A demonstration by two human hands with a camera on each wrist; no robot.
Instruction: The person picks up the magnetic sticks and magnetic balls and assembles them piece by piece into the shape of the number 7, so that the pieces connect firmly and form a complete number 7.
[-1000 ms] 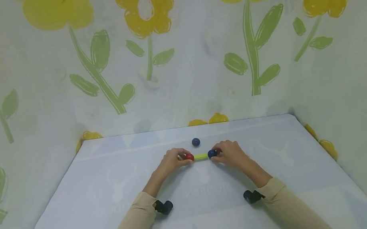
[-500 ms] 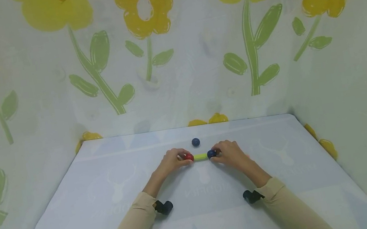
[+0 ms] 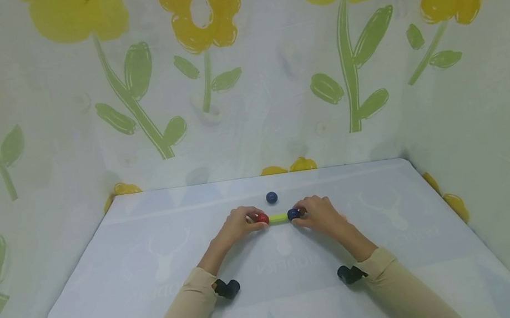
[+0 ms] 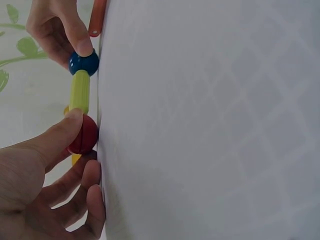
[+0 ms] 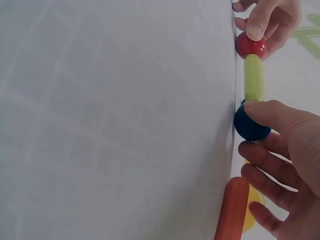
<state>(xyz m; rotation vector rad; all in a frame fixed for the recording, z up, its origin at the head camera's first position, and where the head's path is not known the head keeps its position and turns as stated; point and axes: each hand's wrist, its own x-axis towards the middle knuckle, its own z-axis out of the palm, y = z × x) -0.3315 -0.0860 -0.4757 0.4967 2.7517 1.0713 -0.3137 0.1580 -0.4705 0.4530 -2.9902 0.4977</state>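
Observation:
A yellow-green rod [image 3: 278, 217] lies between a red ball [image 3: 262, 218] and a blue ball [image 3: 293, 214], touching both in a straight line. My left hand [image 3: 236, 225] pinches the red ball between thumb and fingers. On the other side, my right hand [image 3: 321, 214] grips the blue ball the same way, thumb on its near side. Both wrist views show the three pieces end to end, with the rod [image 4: 80, 92] bare in the middle. A second blue ball [image 3: 271, 197] sits apart, just behind the rod.
An orange-red rod [image 5: 233, 210] lies beside my right hand, mostly hidden by it in the head view. The pale cloth-covered table [image 3: 290, 310] meets flower-printed curtains [image 3: 264, 95] at the back and sides. Small black cameras [image 3: 352, 273] sit at both wrists.
Almost nothing differs. The joined balls and rod, with both hands on them, have shifted very slightly left.

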